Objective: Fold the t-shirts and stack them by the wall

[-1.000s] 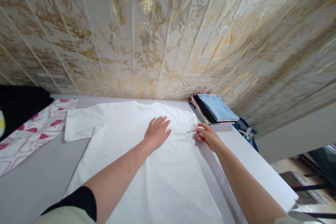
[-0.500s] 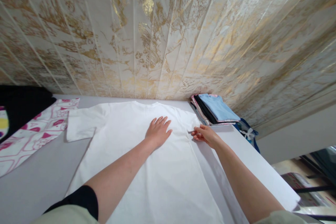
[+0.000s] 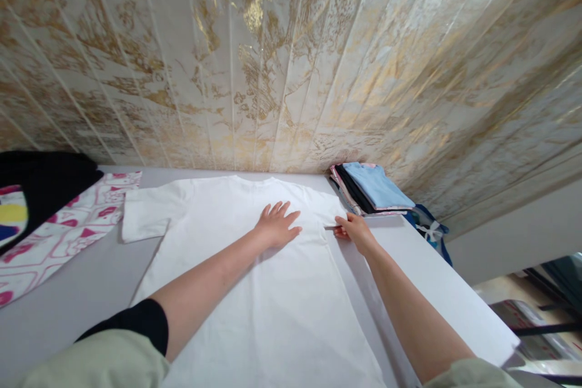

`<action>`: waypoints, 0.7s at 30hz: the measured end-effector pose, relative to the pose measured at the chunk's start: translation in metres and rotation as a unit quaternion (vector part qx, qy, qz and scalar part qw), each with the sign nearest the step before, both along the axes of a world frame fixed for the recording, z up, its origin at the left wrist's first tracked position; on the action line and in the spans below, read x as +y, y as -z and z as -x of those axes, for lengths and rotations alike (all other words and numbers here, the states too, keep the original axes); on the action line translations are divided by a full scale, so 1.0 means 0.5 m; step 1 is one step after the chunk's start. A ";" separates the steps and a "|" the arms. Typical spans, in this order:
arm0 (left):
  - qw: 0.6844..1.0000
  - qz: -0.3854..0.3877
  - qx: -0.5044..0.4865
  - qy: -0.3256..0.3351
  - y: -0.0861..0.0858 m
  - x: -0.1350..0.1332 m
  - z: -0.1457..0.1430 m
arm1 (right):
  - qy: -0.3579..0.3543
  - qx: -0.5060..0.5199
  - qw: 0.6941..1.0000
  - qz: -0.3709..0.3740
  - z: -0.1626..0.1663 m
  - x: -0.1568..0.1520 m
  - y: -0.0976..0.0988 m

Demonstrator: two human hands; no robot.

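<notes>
A white T-shirt (image 3: 254, 291) lies spread flat on a grey table (image 3: 68, 309), its neck toward the wall. My left hand (image 3: 276, 225) rests flat on the shirt's upper chest with the fingers spread. At the shirt's right sleeve (image 3: 325, 209), my right hand (image 3: 354, 227) pinches the sleeve's edge with closed fingers. The left sleeve (image 3: 143, 221) lies stretched out flat.
A folded stack of clothes with a light blue piece on top (image 3: 375, 188) sits at the table's back right by the marbled wall (image 3: 291, 54). A pink-and-white patterned cloth (image 3: 63, 230) and a black garment (image 3: 40, 179) lie at the left. The table's right edge (image 3: 468, 309) drops off.
My right hand has shifted slightly toward the wall along the right sleeve's edge. My left hand stays flat on the shirt. The view has tilted a little.
</notes>
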State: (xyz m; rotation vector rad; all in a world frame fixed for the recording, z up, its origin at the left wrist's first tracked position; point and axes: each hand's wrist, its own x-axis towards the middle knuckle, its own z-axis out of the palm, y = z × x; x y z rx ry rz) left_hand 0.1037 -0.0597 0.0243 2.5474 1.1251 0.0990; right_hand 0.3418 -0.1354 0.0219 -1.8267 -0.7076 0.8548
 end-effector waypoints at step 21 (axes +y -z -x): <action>0.990 -0.040 -0.099 0.096 0.032 -0.107 -0.091 | 0.004 -0.026 1.000 0.003 -0.028 0.016 0.008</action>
